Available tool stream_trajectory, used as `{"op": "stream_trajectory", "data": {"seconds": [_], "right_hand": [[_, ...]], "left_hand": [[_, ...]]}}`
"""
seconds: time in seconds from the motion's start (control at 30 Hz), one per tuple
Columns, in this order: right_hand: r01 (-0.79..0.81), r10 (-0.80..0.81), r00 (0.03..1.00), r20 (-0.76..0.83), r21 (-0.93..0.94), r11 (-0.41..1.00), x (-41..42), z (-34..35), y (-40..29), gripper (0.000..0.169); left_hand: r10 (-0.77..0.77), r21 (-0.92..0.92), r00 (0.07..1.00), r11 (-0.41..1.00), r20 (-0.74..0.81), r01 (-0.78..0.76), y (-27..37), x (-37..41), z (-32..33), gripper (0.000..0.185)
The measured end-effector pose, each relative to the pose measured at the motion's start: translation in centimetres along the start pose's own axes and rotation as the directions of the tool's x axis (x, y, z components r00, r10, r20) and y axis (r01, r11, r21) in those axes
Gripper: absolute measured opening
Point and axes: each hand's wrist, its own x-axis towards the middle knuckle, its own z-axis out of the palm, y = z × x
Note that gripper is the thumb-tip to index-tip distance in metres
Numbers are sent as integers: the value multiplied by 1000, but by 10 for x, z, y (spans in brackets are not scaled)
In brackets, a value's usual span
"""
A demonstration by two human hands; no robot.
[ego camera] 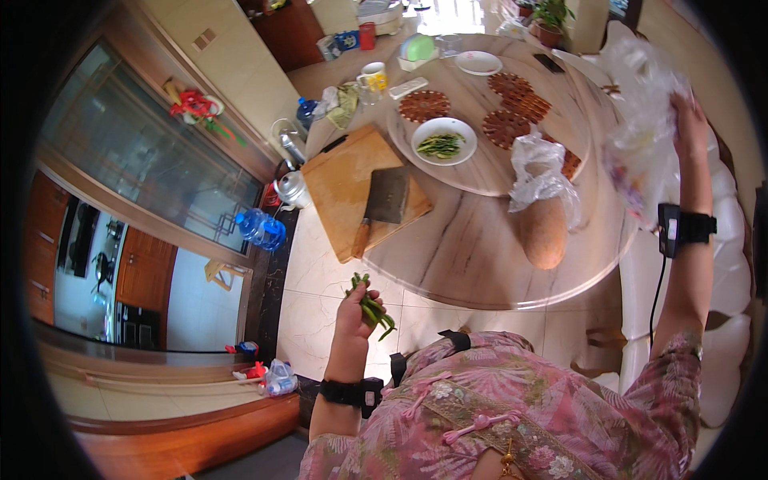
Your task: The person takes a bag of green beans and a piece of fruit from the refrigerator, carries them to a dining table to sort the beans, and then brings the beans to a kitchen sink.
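Note:
My left hand [355, 305] grips a small bunch of green chili peppers [375, 313] below the near corner of the wooden cutting board [336, 198]. On that board lies a cleaver [387, 195], its wooden handle toward me. Far to the right, my right hand [690, 123] is raised and holds a crumpled clear plastic bag [642, 114] above the white chairs; its fingers are partly hidden by the bag. Cut green pieces [441, 145] lie in a white bowl [423, 157] on the turntable. A large tan gourd or squash [543, 237] rests on the table, partly inside another plastic bag [534, 168].
The round marble table [456, 264] carries a turntable with brown woven trivets [424, 106], a white plate [478, 62] and a phone [548, 63]. Mugs [373, 77] stand at its far left. A kettle [293, 189] and a blue water jug [261, 230] are left of the board. White chairs [717, 240] line the right.

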Motion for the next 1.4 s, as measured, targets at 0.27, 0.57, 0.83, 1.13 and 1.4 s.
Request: {"op": "stream_trajectory", "data": {"seconds": [0.27, 0.57, 0.83, 1.13, 1.4], "right_hand": [[-224, 235, 972, 0, -301, 927, -41, -30, 146, 13], [213, 513, 697, 501, -828, 519, -108, -3, 147, 64], [336, -60, 721, 691, -272, 902, -195, 98, 78, 43], [225, 206, 117, 972, -228, 947, -405, 313, -9, 36], [204, 51, -173, 984, -15, 979, -514, 485, -38, 32]], "left_hand": [[27, -28, 1000, 999, 4, -27, 3, 1, -4, 17], [266, -239, 958, 942, 108, -235, 38, -14, -21, 18], [306, -327, 952, 901, 11, -286, 78, -14, -81, 16], [474, -362, 851, 770, -226, -525, 180, -42, -206, 14], [474, -366, 780, 698, -409, -616, 254, -79, -353, 17]]}}
